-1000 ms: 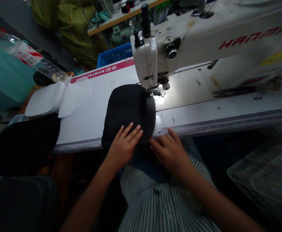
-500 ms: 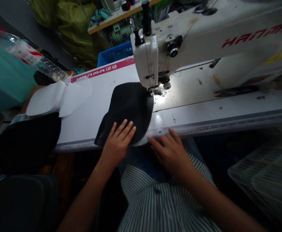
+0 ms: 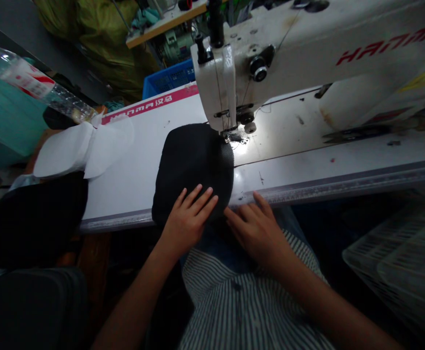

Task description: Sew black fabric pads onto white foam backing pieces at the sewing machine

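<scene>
A black fabric piece with rounded corners (image 3: pixel 194 160) lies flat on the sewing machine table, its upper right edge at the needle and presser foot (image 3: pixel 227 138). My left hand (image 3: pixel 188 218) rests palm down on the near part of the fabric, fingers spread. At the table's front edge is my right hand (image 3: pixel 254 226), just right of the fabric. Its index finger points forward and its thumb side is by the fabric's near right corner; the other fingers bend partly out of sight. Neither hand grips anything that I can see.
The white sewing machine (image 3: pixel 288 53) spans the right side. White rounded pieces (image 3: pixel 64 148) lie on the left, with a plastic bottle (image 3: pixel 33 82) behind them. Dark pieces (image 3: pixel 33 218) are stacked at the lower left. A blue crate (image 3: pixel 168 79) stands behind the table, a pale crate (image 3: pixel 398 262) at right.
The black fabric has turned and lies flatter, its left side squared out and its near right edge shifted right. My left hand has slid slightly right with it; my right hand has barely moved.
</scene>
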`<state>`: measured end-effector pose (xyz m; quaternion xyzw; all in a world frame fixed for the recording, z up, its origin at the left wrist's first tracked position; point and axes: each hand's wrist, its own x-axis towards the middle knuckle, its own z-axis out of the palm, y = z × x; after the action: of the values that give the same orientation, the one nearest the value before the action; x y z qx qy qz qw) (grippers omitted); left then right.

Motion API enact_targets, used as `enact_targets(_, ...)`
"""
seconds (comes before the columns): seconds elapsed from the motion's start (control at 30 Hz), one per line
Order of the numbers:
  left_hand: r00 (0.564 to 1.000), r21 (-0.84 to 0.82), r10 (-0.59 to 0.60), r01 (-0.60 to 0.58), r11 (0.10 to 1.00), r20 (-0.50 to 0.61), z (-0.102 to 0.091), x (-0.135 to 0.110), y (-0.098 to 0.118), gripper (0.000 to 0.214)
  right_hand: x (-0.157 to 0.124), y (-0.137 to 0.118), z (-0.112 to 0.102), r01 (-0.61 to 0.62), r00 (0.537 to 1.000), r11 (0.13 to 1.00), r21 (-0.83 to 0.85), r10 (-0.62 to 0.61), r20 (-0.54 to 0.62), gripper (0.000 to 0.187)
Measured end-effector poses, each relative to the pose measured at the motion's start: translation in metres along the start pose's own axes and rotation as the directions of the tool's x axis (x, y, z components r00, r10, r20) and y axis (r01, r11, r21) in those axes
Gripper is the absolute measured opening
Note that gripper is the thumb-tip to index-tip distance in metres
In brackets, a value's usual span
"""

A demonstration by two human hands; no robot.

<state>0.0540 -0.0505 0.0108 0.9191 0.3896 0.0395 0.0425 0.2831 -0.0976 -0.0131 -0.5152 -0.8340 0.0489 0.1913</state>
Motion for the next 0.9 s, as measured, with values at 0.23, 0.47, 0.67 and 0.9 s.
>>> enact_targets(0.23, 1.0, 0.058, -0.026, 0.026, 0.998, -0.005, 0.003, -0.001, 0.006, 0.055, 0.002, 0.005, -0.003, -0.069, 0.995, 0.986, 0.153, 0.079, -0.064, 0.026)
enact_targets(0.47, 1.0, 0.003, 0.002, -0.002, 1.0, -0.012, -0.016, 0.02, 0.001, 0.052, 0.01, 0.004, -0.002, -0.073, 0.997, 0.997, -0.005, 0.073, -0.008, 0.038)
enact_targets(0.67, 0.978, 0.025, 0.204, -0.203, 0.979, -0.041, -0.011, 0.104, -0.022, 0.048, 0.011, 0.004, -0.001, -0.076, 0.997, 0.997, 0.0, 0.076, -0.011, 0.038)
enact_targets(0.9, 1.0, -0.1, 0.02, -0.018, 0.995, 0.019, 0.011, 0.115, -0.058, 0.057, 0.01, 0.003, 0.001, -0.083, 0.995, 0.996, 0.031, 0.085, -0.044, 0.041)
